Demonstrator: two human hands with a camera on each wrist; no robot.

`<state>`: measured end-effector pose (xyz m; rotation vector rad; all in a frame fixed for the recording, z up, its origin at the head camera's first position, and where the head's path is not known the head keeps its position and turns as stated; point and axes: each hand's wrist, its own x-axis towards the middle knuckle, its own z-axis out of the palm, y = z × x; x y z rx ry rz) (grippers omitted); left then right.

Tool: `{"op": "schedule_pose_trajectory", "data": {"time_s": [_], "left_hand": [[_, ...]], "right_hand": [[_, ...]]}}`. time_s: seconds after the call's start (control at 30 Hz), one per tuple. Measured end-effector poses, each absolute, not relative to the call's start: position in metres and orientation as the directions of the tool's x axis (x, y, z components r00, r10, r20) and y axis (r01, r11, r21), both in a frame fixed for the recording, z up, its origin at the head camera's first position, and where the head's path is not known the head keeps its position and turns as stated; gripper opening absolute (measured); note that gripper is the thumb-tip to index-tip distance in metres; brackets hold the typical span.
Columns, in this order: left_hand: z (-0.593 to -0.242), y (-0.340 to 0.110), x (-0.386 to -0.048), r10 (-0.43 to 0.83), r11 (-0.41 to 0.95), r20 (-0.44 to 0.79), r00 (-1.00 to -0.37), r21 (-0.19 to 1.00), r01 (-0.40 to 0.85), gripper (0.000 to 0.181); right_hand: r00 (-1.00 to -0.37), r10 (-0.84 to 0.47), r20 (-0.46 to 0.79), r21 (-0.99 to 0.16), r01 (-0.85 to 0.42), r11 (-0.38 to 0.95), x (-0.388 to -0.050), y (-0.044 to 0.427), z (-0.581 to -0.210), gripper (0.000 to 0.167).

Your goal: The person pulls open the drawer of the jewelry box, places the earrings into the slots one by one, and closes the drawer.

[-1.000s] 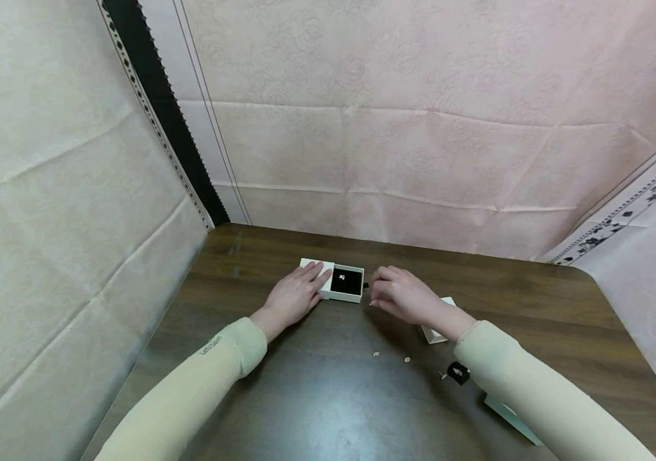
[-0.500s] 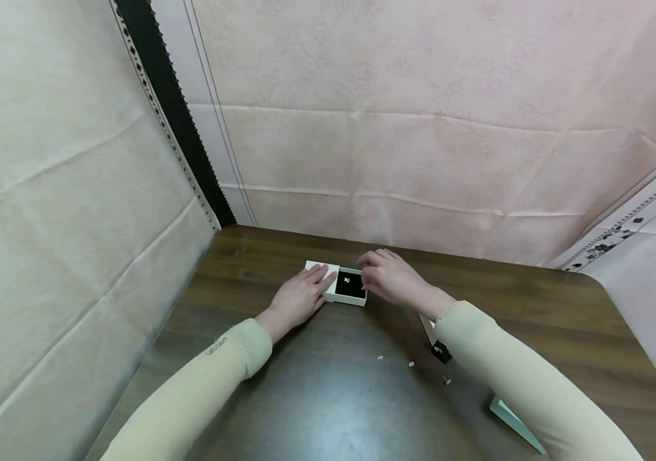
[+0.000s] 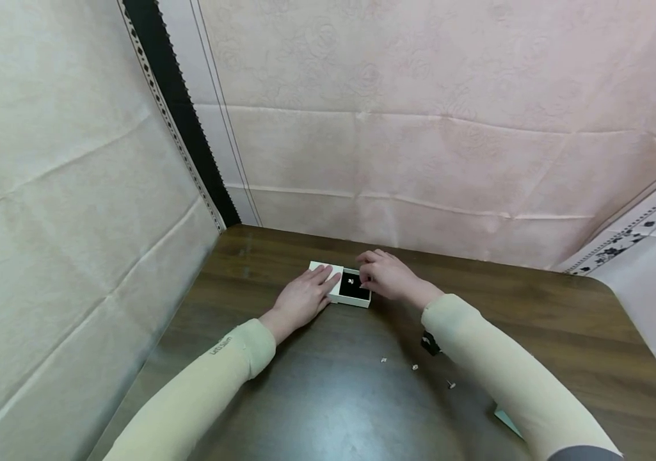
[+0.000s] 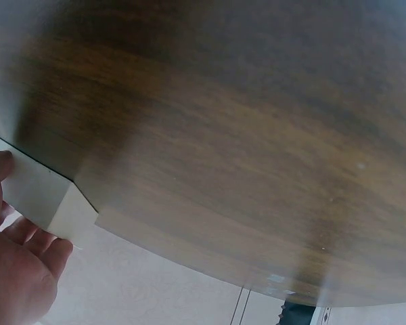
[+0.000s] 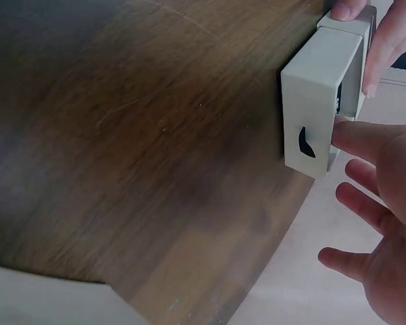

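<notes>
In the head view, a white drawer box [image 3: 319,266] lies near the table's back edge, its tray [image 3: 352,303] slid out to the right. Black padding [image 3: 346,289] lines the tray and bears a small silver stud earring [image 3: 351,281]. My left hand [image 3: 303,298] holds the sleeve, thumb on the near side and fingers over the top. My right hand [image 3: 385,275] reaches over the tray's right end, its fingertips at the padding, pinching what looks like another tiny silver stud earring. In the right wrist view, the right hand [image 5: 399,203] mostly hides that piece.
Small silver pieces lie on the brown table [image 3: 304,397]: one stud [image 3: 383,360], a second stud [image 3: 415,367] and a pin-backed stud [image 3: 451,384]. A black item [image 3: 429,342] and a pale green item [image 3: 507,419] are partly hidden by the right sleeve.
My right hand has moved left and slightly up, from beside the box to over the tray's black padding. The left hand stays on the sleeve. The view has shifted slightly.
</notes>
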<state>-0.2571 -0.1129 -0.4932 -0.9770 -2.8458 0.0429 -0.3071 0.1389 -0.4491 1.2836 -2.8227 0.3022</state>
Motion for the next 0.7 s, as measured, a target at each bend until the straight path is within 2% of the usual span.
{"op": "schedule_pose_trajectory", "data": {"time_s": [0.33,0.7], "left_hand": [[-0.493,-0.112,-0.257,0.614,0.789,0.125,-0.779,-0.079,0.609,0.060],[-0.492,-0.113,-0.256,0.617,0.786,0.141,-0.774,-0.057,0.616,0.059]], "right_hand": [[-0.676,-0.737,-0.022,-0.231,-0.713,0.662,-0.318,0.133,-0.445,0.016],[-0.682,-0.722,-0.114,-0.217,-0.692,0.688,-0.327,0.125,-0.442,0.015]]}}
